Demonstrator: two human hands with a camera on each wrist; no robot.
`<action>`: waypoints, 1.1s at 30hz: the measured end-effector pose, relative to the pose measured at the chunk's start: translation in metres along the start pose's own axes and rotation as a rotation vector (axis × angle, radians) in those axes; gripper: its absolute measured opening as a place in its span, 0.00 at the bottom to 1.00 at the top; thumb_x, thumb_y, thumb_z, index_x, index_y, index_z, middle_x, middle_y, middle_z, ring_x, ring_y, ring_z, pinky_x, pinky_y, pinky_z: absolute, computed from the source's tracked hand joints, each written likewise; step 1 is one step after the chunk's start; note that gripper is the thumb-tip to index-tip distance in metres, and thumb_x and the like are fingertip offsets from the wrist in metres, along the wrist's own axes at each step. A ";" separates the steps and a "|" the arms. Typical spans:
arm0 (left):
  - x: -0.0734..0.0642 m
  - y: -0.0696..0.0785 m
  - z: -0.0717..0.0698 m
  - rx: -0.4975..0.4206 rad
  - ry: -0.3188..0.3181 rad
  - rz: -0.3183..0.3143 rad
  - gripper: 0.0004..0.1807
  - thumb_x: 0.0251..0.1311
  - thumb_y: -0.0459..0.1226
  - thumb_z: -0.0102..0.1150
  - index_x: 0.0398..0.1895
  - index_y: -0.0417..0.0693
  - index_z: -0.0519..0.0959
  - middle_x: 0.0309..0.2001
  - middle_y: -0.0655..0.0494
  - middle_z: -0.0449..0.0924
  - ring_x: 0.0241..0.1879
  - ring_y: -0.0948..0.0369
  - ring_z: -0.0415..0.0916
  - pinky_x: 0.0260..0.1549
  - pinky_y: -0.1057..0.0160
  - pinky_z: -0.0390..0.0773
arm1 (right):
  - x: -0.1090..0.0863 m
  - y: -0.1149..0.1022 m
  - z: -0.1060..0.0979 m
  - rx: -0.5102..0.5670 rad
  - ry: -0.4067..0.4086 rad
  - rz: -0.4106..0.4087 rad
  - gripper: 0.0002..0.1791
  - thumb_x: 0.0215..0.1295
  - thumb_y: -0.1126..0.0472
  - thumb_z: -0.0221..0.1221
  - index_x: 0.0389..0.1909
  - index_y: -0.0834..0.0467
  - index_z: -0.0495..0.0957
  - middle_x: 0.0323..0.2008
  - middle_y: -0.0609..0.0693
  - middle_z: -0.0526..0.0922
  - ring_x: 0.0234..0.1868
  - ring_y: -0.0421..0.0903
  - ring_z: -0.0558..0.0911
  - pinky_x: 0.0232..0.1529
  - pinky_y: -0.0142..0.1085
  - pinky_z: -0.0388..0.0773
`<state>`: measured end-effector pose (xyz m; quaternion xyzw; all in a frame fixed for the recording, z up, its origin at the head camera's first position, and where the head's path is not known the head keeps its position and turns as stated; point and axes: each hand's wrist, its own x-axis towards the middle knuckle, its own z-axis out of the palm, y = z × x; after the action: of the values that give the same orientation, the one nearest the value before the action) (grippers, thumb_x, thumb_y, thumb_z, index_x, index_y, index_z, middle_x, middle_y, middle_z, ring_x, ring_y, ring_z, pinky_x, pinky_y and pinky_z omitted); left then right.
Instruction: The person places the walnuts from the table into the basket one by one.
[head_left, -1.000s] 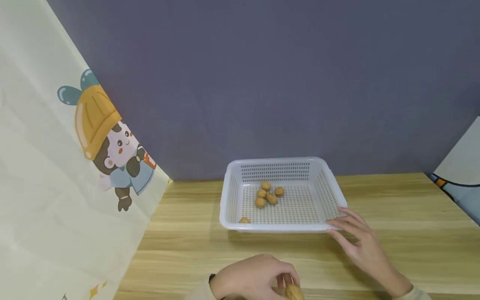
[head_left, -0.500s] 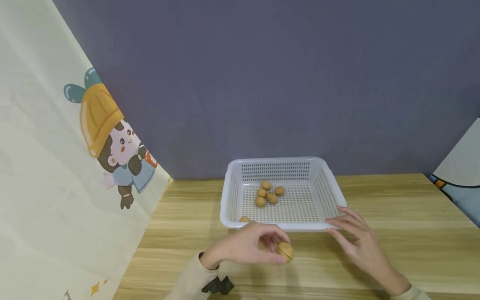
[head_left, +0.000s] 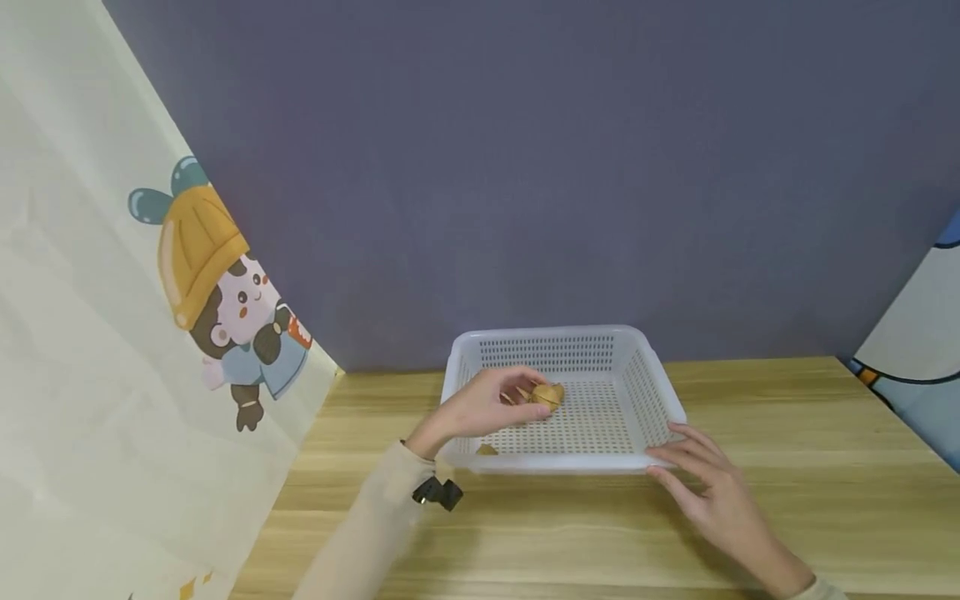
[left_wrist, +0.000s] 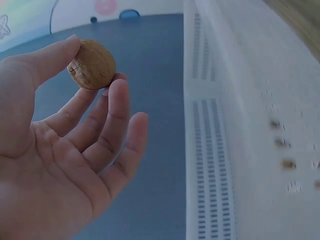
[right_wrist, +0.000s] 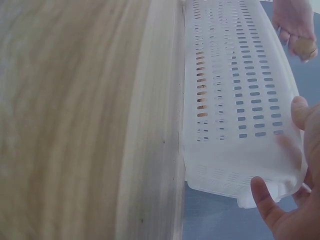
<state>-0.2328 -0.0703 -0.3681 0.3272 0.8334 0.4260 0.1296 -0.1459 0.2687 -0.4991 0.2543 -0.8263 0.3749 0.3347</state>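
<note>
My left hand (head_left: 491, 406) is over the left half of a white plastic basket (head_left: 555, 463), pinching a walnut (left_wrist: 92, 65) between thumb and fingertips. The left wrist view shows the other fingers spread and slightly bent below the nut. One walnut (head_left: 487, 450) lies inside by the basket's front wall. The group of nuts further back is hidden behind the hand and the held walnut in the head view. At the front right corner, my right hand (head_left: 708, 483) holds the basket's rim, thumb outside and fingers over the edge.
The basket stands on a wood-grain table (head_left: 600, 533), close to a dark grey backdrop (head_left: 525, 167). A pale sheet (head_left: 90, 333) printed with a cartoon figure borders the left side. Below my left wrist sits a small black device (head_left: 437, 493).
My left hand has carried the walnut from the near table edge forward and up over the basket. The right hand has stayed at the basket's corner.
</note>
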 end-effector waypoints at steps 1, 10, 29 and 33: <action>0.003 -0.002 -0.002 0.005 0.005 -0.006 0.23 0.73 0.44 0.67 0.66 0.48 0.80 0.54 0.52 0.87 0.45 0.66 0.84 0.50 0.65 0.85 | -0.001 0.001 0.001 0.006 0.004 -0.004 0.27 0.41 0.76 0.77 0.45 0.53 0.91 0.42 0.51 0.91 0.73 0.32 0.72 0.75 0.19 0.60; 0.032 -0.012 -0.024 0.044 0.046 -0.052 0.23 0.74 0.46 0.64 0.67 0.49 0.80 0.60 0.50 0.85 0.55 0.57 0.84 0.57 0.57 0.83 | -0.002 0.003 0.002 0.018 0.013 -0.003 0.27 0.42 0.76 0.77 0.46 0.54 0.91 0.42 0.53 0.91 0.73 0.34 0.73 0.77 0.21 0.59; 0.053 -0.057 -0.035 0.064 0.113 -0.185 0.26 0.78 0.52 0.58 0.72 0.53 0.77 0.69 0.48 0.80 0.68 0.50 0.78 0.66 0.45 0.80 | -0.003 0.002 0.003 0.010 0.016 -0.012 0.27 0.41 0.75 0.77 0.45 0.53 0.91 0.42 0.51 0.91 0.73 0.32 0.72 0.76 0.20 0.59; 0.057 -0.065 -0.035 0.053 0.138 -0.202 0.27 0.78 0.53 0.58 0.72 0.52 0.77 0.66 0.47 0.82 0.64 0.49 0.81 0.63 0.45 0.82 | -0.003 0.002 0.002 0.014 0.022 -0.027 0.28 0.40 0.76 0.77 0.46 0.54 0.91 0.42 0.50 0.90 0.73 0.34 0.73 0.76 0.21 0.60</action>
<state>-0.3209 -0.0821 -0.3949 0.2149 0.8800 0.4102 0.1053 -0.1463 0.2685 -0.5032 0.2633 -0.8164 0.3789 0.3472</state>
